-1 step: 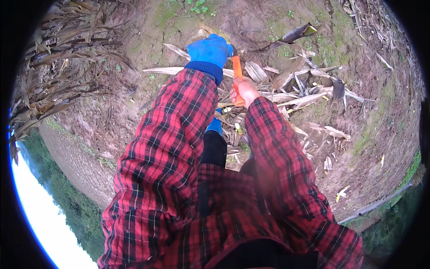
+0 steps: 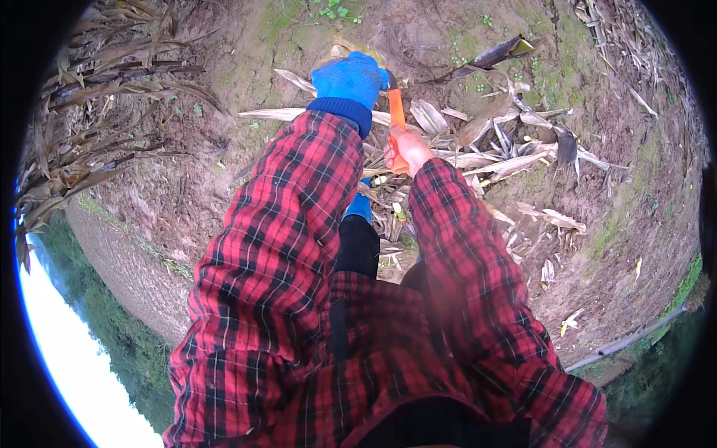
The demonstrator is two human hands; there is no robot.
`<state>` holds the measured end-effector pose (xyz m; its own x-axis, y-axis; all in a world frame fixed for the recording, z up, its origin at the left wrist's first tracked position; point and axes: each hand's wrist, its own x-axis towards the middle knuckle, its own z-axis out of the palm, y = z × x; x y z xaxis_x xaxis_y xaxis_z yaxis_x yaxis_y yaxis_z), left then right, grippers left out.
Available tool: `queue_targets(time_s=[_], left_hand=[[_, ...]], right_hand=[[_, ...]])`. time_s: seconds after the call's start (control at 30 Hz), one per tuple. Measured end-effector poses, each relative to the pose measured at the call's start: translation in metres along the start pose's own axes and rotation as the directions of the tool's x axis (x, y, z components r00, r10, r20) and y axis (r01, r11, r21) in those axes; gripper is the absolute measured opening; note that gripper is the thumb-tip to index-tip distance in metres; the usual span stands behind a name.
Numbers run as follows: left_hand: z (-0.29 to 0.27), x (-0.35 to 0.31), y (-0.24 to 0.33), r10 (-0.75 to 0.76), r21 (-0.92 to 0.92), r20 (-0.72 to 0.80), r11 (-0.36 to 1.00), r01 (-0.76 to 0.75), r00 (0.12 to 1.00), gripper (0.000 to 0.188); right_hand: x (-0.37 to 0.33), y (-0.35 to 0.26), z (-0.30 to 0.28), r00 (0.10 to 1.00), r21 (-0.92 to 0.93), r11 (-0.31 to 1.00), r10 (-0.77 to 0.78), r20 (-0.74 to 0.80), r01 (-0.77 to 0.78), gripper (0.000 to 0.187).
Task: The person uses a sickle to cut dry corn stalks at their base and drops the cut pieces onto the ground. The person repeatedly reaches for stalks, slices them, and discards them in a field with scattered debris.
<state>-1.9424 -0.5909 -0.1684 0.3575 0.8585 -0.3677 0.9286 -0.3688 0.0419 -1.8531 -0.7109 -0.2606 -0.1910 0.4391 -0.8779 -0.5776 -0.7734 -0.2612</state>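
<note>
My right hand point(image 2: 408, 149), bare, is wrapped round the orange handle of a sickle point(image 2: 397, 108). Its dark metal neck bends left at the top, toward my other hand, and most of the blade is hidden. My left hand point(image 2: 347, 81) wears a blue knitted glove and reaches farther out, low over the soil. Its fingers look curled closed, but the glove's back covers what they grip. Dry, tan plant matter point(image 2: 340, 50) shows just beyond the glove. Pale dry corn leaves point(image 2: 276, 114) lie under and beside my left wrist.
Cut dry stalks and husks point(image 2: 515, 160) litter the ground right of my hands. A dark, cut stalk point(image 2: 502, 54) juts up at the far right. Brown corn plants point(image 2: 112, 89) lie along the left side. My blue shoe point(image 2: 359, 207) is below my hands.
My left glove has shifted very slightly away from me. My right hand and the sickle are almost unchanged.
</note>
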Motion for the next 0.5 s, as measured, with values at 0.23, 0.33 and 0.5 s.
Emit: queue_targets(time_s=[0.23, 0.33, 0.5], left_hand=[[-0.001, -0.024, 0.025, -0.062, -0.049, 0.022, 0.997, 0.063, 0.998, 0.04], [0.041, -0.046, 0.038, -0.196, -0.173, 0.137, 0.961, 0.218, 0.971, 0.039], [0.145, -0.065, -0.118, 0.041, -0.498, 0.055, 0.867, -0.009, 0.998, 0.054]], right_hand=[[-0.026, 0.016, -0.027, 0.992, 0.126, 0.99, 0.043, 0.123, -0.059, 0.021], [-0.08, 0.047, -0.061, 0.986, 0.324, 0.944, 0.015, 0.166, -0.069, 0.022], [-0.272, 0.099, -0.125, 0.995, 0.067, 0.994, 0.091, -0.031, -0.089, 0.021]])
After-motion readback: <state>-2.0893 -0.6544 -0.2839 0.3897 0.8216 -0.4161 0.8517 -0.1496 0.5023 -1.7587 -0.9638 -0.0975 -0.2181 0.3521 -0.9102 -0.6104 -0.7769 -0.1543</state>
